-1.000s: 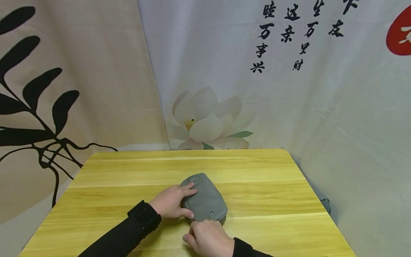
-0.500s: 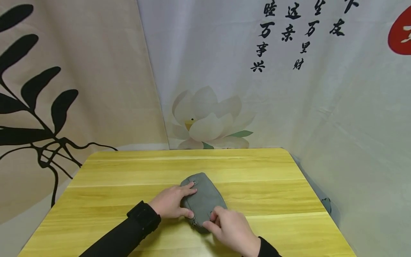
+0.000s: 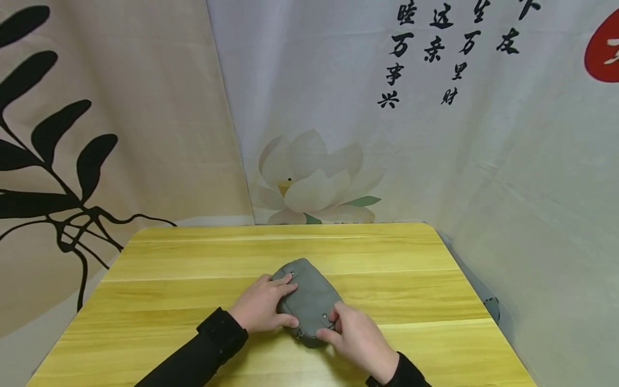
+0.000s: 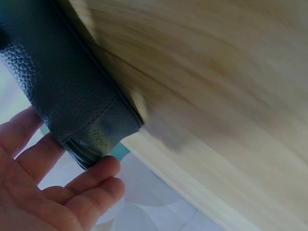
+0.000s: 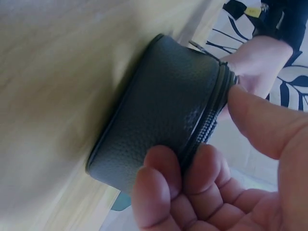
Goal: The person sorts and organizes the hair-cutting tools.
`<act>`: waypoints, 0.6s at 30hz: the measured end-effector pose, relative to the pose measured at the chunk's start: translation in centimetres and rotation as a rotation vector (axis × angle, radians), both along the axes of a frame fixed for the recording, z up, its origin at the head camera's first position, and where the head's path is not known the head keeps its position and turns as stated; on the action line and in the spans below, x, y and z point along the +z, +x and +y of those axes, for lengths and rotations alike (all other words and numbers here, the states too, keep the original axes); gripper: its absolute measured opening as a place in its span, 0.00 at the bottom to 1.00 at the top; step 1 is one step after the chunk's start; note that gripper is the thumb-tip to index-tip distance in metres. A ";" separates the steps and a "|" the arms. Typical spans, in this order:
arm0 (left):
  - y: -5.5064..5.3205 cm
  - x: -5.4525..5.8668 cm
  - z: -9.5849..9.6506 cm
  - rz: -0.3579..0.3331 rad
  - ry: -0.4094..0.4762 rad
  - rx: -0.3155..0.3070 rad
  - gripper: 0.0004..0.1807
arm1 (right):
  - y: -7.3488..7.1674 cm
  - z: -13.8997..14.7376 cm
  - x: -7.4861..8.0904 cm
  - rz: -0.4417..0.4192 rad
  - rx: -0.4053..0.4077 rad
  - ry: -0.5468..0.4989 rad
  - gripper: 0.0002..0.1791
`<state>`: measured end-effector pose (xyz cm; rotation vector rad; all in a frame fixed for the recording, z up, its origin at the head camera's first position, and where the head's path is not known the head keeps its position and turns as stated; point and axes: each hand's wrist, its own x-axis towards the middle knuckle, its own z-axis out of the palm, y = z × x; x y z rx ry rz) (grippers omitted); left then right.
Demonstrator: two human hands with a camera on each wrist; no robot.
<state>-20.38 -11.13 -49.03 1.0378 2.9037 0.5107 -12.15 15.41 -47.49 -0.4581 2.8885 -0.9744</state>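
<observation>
A grey pebbled-leather zip pouch (image 3: 310, 301) lies on the wooden table, snap studs on its top. My left hand (image 3: 263, 305) rests along the pouch's left side, its fingers spread over the top and thumb at the near edge. In the left wrist view, fingertips of the left hand (image 4: 62, 178) touch one zipped end. At the near right corner, my right hand (image 3: 358, 336) pinches the pouch between thumb and bent fingers. The right wrist view shows the right thumb (image 5: 260, 118) on the zippered rim and curled fingers against the side. A zipper pull (image 5: 204, 50) hangs beyond.
The light wooden table (image 3: 411, 279) extends on all sides of the pouch. Behind it hangs a pale cloth backdrop (image 3: 309, 80) with a printed lotus, dark leaves and black writing. A black band (image 3: 222, 336) circles the left wrist.
My right hand has moved from the pouch's near edge rightward to its near right corner. The pouch has shifted very slightly, while the left hand stays on its left side.
</observation>
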 end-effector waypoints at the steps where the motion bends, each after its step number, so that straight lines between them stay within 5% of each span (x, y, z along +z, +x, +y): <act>1: 0.1 0.0 0.1 0.004 0.007 0.004 0.46 | -0.1 0.1 0.0 -0.011 -0.001 -0.006 0.19; 7: 0.8 -0.2 0.7 0.015 0.044 0.054 0.46 | -0.7 0.9 -0.1 -0.032 -0.012 -0.071 0.19; 18: 1.7 -0.5 1.6 -0.084 0.175 0.190 0.47 | -2.0 1.6 -1.1 -0.069 -0.130 -0.185 0.23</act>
